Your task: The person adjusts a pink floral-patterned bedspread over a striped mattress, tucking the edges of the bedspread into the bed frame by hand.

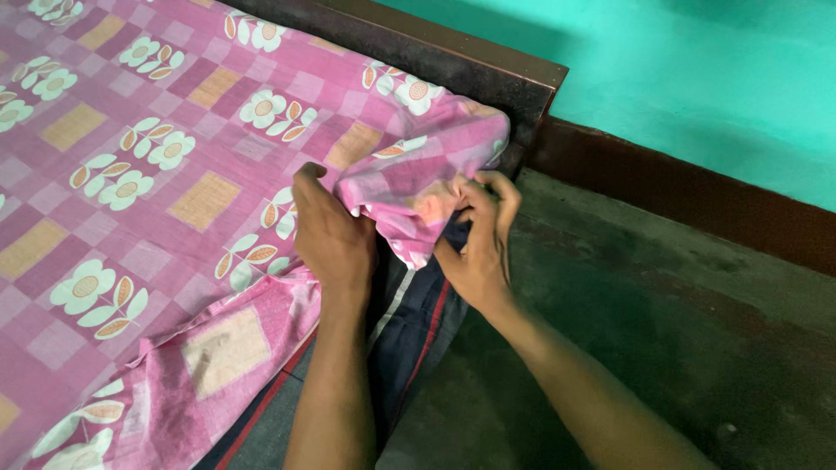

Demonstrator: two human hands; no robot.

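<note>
Both hands closed on pink bedsheet

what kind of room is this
Most likely a bedroom in a home. A pink flowered bedsheet covers a bed with a dark wooden frame, both hands grip the sheet's corner, and a turquoise wall rises over a grey floor.
</note>
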